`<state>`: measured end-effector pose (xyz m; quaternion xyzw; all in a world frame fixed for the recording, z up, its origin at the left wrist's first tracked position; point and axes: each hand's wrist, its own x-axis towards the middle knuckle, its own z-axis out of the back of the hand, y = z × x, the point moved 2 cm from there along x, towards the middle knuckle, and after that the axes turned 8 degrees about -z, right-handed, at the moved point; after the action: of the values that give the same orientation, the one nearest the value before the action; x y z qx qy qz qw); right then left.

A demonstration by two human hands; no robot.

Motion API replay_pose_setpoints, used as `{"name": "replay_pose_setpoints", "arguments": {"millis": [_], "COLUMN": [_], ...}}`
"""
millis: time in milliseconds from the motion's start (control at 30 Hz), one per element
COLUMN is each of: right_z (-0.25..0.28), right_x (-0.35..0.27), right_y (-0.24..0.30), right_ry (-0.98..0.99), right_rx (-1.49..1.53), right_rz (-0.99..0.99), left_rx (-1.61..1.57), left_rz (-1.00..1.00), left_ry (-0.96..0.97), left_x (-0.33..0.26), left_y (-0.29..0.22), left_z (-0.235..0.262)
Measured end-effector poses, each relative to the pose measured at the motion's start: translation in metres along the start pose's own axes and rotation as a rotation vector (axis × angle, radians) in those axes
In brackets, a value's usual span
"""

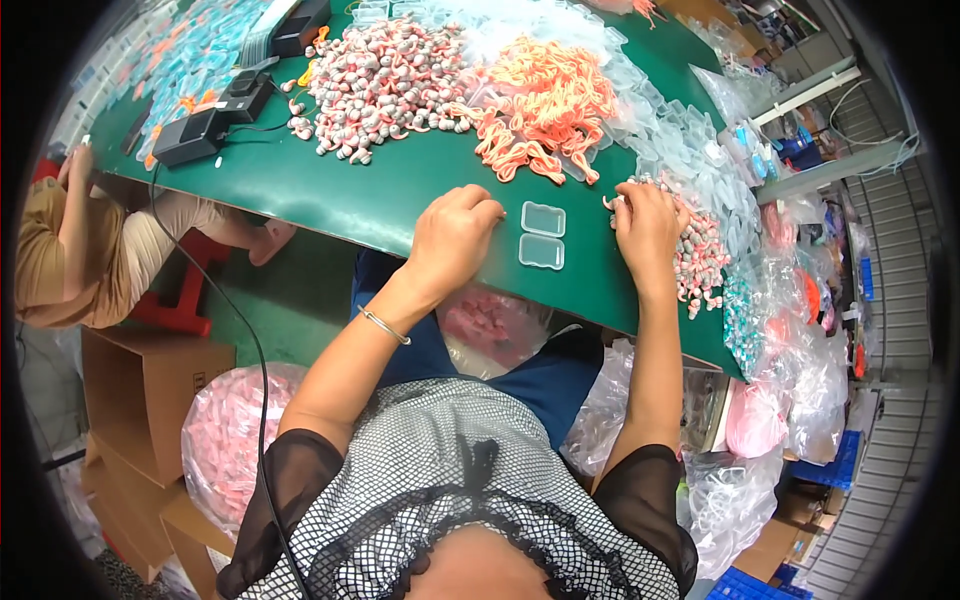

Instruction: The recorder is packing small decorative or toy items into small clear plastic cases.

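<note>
The clear plastic two-cell blister tray (542, 235) lies flat on the green tabletop (330, 190), between the hands, long axis running away from the person. The left hand (455, 240), curled into a loose fist, rests just beside its left edge and is nearer. The right hand (648, 222), fingers bent narrow, touches the heap of small pink-and-white earplugs (700, 255) to the right; whether it holds one cannot be told.

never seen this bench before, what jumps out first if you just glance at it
The green table carries a big heap of pink-and-white earplugs beside a tangle of orange cords. Nearer, the left hand rests closed by an open clear plastic case, while the right hand reaches into more earplugs.
</note>
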<state>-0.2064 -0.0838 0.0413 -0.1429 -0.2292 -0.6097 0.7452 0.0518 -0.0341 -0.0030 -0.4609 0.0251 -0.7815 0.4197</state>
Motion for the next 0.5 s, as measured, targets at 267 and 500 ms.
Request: {"name": "replay_pose_setpoints", "arguments": {"millis": [267, 500], "right_z": [0.005, 0.023], "right_x": [-0.007, -0.059], "right_y": [0.007, 0.061], "right_ry": [-0.005, 0.123], "right_rx": [-0.038, 0.462], "right_rz": [0.012, 0.01], "left_rx": [-0.014, -0.411], "left_rz": [0.106, 0.321], "left_ry": [0.053, 0.203], "left_x": [0.003, 0.008], "left_y": [0.006, -0.025], "left_z": [-0.004, -0.006]}}
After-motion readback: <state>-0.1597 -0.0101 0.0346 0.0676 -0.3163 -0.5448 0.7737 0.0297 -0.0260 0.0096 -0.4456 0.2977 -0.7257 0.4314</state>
